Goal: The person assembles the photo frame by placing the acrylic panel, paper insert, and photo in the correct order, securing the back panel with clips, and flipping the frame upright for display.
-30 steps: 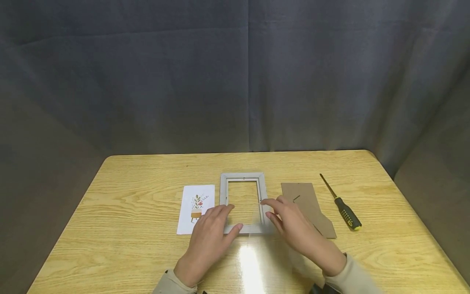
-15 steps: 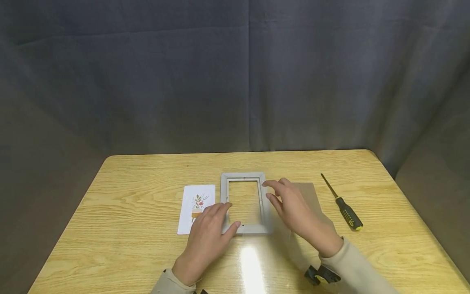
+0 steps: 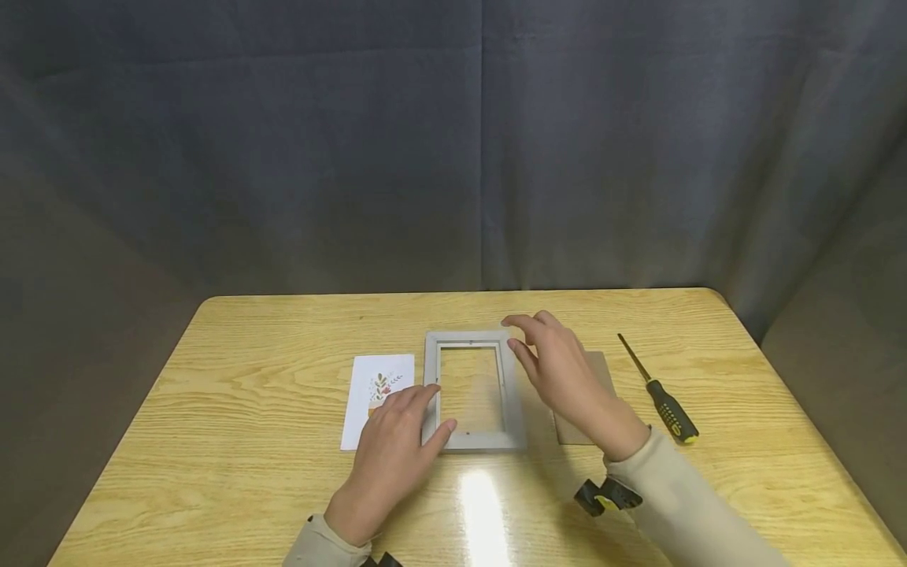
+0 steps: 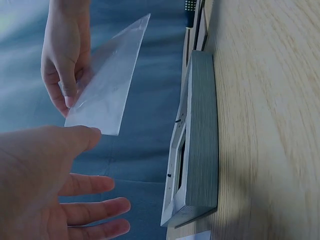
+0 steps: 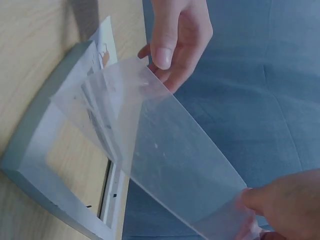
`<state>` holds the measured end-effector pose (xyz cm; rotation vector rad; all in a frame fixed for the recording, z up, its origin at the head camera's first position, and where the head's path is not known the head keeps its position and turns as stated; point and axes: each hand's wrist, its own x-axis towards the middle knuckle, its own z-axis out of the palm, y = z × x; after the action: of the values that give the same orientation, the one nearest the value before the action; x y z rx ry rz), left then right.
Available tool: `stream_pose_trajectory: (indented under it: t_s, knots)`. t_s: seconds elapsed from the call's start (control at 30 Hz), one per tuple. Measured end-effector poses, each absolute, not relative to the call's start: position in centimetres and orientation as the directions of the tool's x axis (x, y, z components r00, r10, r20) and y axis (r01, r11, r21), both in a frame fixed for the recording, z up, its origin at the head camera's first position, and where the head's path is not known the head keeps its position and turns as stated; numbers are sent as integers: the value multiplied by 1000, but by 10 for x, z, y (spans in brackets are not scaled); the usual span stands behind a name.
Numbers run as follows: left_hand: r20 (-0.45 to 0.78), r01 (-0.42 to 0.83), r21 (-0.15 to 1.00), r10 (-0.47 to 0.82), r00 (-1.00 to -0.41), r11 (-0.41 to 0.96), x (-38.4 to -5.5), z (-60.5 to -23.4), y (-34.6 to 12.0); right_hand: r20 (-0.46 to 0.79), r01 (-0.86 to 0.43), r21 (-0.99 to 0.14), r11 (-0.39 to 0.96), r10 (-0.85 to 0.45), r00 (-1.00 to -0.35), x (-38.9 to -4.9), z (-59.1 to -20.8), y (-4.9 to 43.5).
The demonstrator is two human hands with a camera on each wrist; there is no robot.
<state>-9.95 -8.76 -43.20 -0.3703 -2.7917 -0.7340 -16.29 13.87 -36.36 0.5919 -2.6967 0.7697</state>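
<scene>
A thin clear sheet (image 4: pixel 107 95), faint in the head view, hangs tilted above a grey picture frame (image 3: pixel 482 442). My right hand (image 3: pixel 567 378) pinches the sheet near one end between thumb and fingers, above the frame's far right corner. Beside the frame's left side is my left hand (image 3: pixel 397 441), its fingers spread. In the left wrist view its thumb (image 4: pixel 85 137) overlaps the sheet's lower edge, and the other fingers (image 4: pixel 100 207) reach out loosely. The frame lies flat with its opening showing the wooden table, and small dark tabs stand along its inner edge.
Left of the frame lies a white card with a plant drawing (image 3: pixel 357 394), partly covered by my left hand. A brown backing board (image 3: pixel 598 370) is partly hidden under my right forearm. Farther right is a screwdriver (image 3: pixel 669 409). A dark curtain (image 3: pixel 354 157) closes off the back.
My right hand has moved away from me, from beside the frame's lower right to its far right corner, sheet in its fingers. My left hand has shifted slightly left.
</scene>
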Motion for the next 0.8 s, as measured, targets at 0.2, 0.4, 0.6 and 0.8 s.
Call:
stream_pose_trajectory:
  t_s: [0.2, 0.4, 0.6, 0.8]
  knots:
    - [293, 298, 445, 177, -940, 844, -100, -432, -90, 380, -454, -421, 785, -302, -874, -172, -357, 133]
    - [292, 293, 443, 173, -941, 847, -101, -431, -91, 418, -472, -393, 789, -304, -856, -182, -355, 128]
    - [295, 296, 438, 175, -939, 849, -103, -431, -93, 442, -516, -333, 789, -352, -825, -191, -359, 124]
    - [303, 296, 433, 171, -937, 852, -103, -433, -94, 463, -573, -298, 764, -409, -786, -200, -364, 120]
